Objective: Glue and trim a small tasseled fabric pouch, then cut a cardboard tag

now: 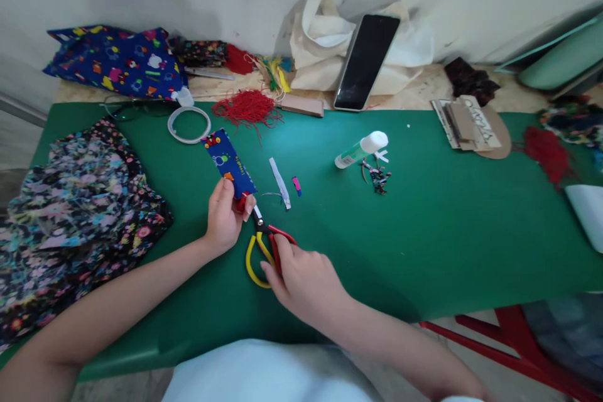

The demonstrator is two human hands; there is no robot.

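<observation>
Your left hand [223,217] is closed in a pinch on the blue printed fabric strip [229,163], holding it over the green tabletop [424,220], its upper end angled away from you to the left. Your right hand [308,270] is curled round the red and yellow handles of the scissors [260,223], their blades pointing at the strip's lower end, beside your left fingertips; the tips are hidden, so whether they touch the fabric you cannot tell. Just right of the strip lie a narrow white strip [279,182] and a small pink-and-blue scrap [296,186]. Farther right, a glue stick [360,149] with a white cap is near a little heap of dark trimmings [378,177]. Floral fabric [89,213] lies bunched to your left.
</observation>
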